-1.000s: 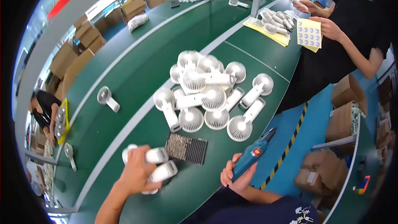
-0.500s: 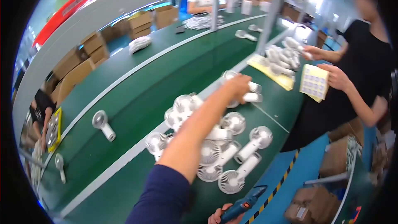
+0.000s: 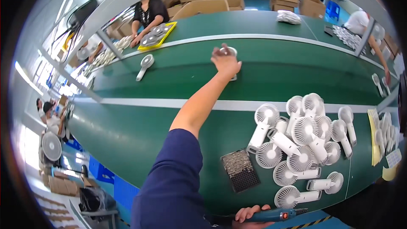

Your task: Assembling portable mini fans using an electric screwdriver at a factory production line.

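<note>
My left hand (image 3: 227, 62) is stretched far out over the green belt, fingers apart and slightly blurred, above a white handheld fan (image 3: 234, 77). The hand covers most of this fan; only part of its head and its handle end show. Low in the picture, my right hand (image 3: 250, 215) is closed around a teal electric screwdriver (image 3: 271, 215), its bit pointing right. A pile of white handheld fans (image 3: 304, 130) lies on the near green table to the right. Left of the pile is a black gridded screw tray (image 3: 240, 170), part-filled with small screws.
Another handheld fan (image 3: 145, 65) lies farther left on the belt. A metal rail (image 3: 169, 103) divides belt and table. Across the belt, a co-worker (image 3: 148, 15) handles a yellow tray (image 3: 168, 32) of fan parts. Sticker sheets (image 3: 374, 138) and more fans lie far right.
My left hand has gone from the fan pile to the fan on the belt. The view has swung left, bringing the screw tray into sight. My right hand still holds the screwdriver.
</note>
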A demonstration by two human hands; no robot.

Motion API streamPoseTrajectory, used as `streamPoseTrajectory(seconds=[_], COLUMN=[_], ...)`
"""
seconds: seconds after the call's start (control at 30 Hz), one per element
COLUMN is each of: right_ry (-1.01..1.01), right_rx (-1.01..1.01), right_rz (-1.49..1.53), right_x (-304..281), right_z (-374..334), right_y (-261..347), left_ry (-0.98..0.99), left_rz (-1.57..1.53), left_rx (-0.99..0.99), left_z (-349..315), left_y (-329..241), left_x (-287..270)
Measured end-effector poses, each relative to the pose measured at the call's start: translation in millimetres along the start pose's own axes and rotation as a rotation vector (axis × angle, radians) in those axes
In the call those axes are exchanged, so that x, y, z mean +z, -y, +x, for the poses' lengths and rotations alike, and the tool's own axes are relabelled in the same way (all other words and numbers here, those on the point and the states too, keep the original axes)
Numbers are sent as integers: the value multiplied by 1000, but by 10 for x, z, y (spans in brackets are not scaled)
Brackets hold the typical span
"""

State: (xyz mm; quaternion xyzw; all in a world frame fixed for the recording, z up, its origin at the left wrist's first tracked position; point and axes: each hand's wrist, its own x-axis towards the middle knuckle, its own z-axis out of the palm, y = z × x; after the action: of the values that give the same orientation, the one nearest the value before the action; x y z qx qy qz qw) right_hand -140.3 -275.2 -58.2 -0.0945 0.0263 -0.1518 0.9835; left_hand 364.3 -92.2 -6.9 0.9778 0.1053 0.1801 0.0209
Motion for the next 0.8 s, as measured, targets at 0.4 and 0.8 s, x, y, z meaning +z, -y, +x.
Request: streamPoseTrajectory(seconds=[0.4,0.8], right_ry=[-43,15], right_rx=[-59,83], right_rz=[-257,-398], right_x=[32,-63], right_z=[20,150], right_y=[40,122], left_ry=[98,141], left_rz=[179,10], left_rx=[-139,-325], left_z=[12,-4], left_y=[2612,4302], left_x=[-78,-157])
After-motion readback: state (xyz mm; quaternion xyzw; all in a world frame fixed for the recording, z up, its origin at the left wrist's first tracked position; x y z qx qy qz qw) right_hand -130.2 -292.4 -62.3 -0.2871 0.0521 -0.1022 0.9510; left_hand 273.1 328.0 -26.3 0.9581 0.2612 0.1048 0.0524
